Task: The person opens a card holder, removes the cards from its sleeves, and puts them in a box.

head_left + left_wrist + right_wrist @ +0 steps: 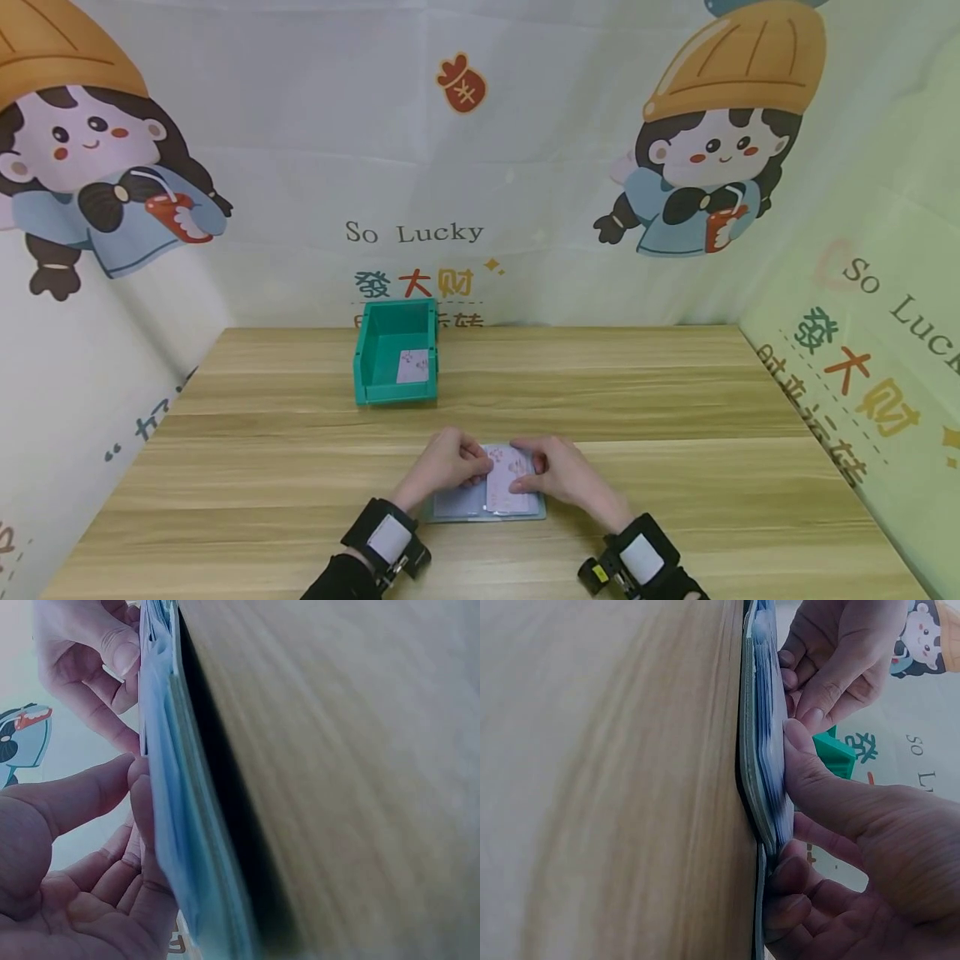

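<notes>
An open card album (pixel 459 502) with clear plastic sleeves lies on the table in front of me. A pale card with a pink pattern (pixel 507 492) is on its right-hand page. At the card's left edge, my left hand (pixel 453 460) pinches with thumb and index finger; the left wrist view shows this hand (pixel 82 862) close against the sleeves. My right hand (pixel 564 475) holds the album's right page, thumb on the card's face. In the right wrist view its other fingers (pixel 787 915) curl at the page edge. How far the card sits inside a sleeve cannot be told.
Farther back on the table, left of the album, stands a green open bin (pixel 362 367). Inside it lies another pale patterned card (pixel 412 365). A printed cloth backdrop (pixel 540 167) rises behind the wooden table (pixel 675 383) and along both sides.
</notes>
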A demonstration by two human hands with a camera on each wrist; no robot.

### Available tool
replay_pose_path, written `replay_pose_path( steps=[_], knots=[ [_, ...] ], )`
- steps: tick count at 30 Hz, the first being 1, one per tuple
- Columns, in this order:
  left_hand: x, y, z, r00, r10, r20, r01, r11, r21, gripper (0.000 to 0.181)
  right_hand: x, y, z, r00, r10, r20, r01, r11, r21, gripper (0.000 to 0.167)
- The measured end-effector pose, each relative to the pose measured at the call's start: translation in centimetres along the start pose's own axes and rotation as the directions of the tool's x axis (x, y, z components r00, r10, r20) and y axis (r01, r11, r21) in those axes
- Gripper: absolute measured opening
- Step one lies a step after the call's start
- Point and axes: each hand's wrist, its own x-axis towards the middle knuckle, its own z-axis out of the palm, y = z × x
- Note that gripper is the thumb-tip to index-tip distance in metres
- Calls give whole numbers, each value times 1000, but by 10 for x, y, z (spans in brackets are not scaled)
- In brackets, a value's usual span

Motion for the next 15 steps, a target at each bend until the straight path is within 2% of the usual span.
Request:
replay_pose_path(
  steps=[15],
  knots=[
    [-1,2,-1,997,-72,13,72,997,-7,10,0,2,0,1000,3,6,-3,1000,5,60]
  ],
)
